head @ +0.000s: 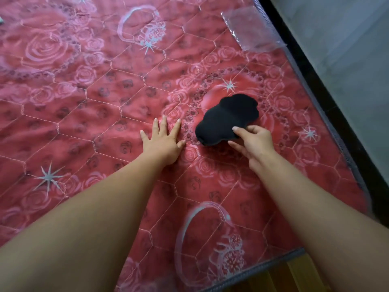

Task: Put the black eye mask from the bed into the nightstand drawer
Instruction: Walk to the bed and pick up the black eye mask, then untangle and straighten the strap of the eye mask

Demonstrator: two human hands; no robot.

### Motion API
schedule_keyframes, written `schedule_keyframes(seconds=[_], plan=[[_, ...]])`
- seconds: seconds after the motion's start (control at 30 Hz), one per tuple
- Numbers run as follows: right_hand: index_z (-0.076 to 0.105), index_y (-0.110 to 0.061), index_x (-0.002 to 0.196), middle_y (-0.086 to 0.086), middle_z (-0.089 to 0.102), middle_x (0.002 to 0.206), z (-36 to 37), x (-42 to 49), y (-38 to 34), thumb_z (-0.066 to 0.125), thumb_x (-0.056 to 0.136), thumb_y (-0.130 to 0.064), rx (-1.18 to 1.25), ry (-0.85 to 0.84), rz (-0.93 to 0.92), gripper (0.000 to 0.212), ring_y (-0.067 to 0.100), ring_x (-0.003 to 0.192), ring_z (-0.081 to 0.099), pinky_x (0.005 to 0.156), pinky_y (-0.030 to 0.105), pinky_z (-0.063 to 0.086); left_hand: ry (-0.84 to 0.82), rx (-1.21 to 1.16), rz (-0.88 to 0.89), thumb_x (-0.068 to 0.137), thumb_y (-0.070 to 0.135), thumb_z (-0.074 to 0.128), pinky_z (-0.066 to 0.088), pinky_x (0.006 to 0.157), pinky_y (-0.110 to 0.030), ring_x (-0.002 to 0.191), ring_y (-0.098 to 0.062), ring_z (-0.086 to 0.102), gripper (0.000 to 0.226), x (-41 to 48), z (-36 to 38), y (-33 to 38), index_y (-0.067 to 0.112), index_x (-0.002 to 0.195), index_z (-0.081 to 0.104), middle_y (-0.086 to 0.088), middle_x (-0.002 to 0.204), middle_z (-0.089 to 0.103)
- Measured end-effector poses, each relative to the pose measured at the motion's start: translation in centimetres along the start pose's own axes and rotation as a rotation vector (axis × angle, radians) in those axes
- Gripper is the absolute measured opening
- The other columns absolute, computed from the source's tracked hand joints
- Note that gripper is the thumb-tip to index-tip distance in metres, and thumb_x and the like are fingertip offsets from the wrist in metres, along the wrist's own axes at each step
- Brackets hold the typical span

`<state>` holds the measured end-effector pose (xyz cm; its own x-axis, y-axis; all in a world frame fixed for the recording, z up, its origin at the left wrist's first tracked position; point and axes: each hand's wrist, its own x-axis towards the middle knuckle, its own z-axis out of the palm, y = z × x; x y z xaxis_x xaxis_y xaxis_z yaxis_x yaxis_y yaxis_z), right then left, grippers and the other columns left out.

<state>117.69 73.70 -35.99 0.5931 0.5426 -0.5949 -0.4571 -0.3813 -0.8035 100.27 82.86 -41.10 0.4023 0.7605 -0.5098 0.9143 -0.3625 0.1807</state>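
The black eye mask (226,120) lies on the red quilted bed cover (105,106), right of centre. My right hand (251,142) pinches the mask's near edge between thumb and fingers. Pressed flat on the cover just left of the mask is my left hand (163,140), fingers spread and holding nothing. The nightstand and its drawer are out of view.
A clear plastic bag (252,28) lies at the bed's far right edge. A dark bed frame (328,102) runs along the right side, with a grey wall beyond. Wooden floor (294,277) shows at the bottom right corner.
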Motion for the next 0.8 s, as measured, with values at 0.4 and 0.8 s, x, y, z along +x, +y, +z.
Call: schedule_keyframes(seconds=[0.4, 0.8], plan=[[0.029, -0.007, 0.131, 0.018, 0.043, 0.135, -4.1, -8.3, 1.2, 0.062, 0.079, 0.004, -0.102, 0.010, 0.174, 0.063, 0.034, 0.107, 0.058, 0.053, 0.028, 0.053, -0.163, -0.834, -0.243, 0.088, 0.041, 0.049, 0.046, 0.087, -0.037, 0.097, -0.031, 0.057, 0.044, -9.7, -0.8, 5.9, 0.001, 0.095, 0.065, -0.019, 0.101, 0.064], [0.012, -0.031, 0.143, 0.013, 0.050, 0.130, -5.9, -9.5, 2.4, 0.061, 0.083, -0.008, -0.224, -0.253, 0.202, 0.081, 0.022, 0.098, 0.060, 0.078, 0.032, 0.053, -0.236, -1.288, -0.082, 0.085, 0.002, 0.056, 0.060, 0.061, -0.030, 0.083, -0.024, 0.062, 0.022, -12.1, -2.3, 5.5, 0.005, 0.107, 0.053, -0.016, 0.103, 0.058]])
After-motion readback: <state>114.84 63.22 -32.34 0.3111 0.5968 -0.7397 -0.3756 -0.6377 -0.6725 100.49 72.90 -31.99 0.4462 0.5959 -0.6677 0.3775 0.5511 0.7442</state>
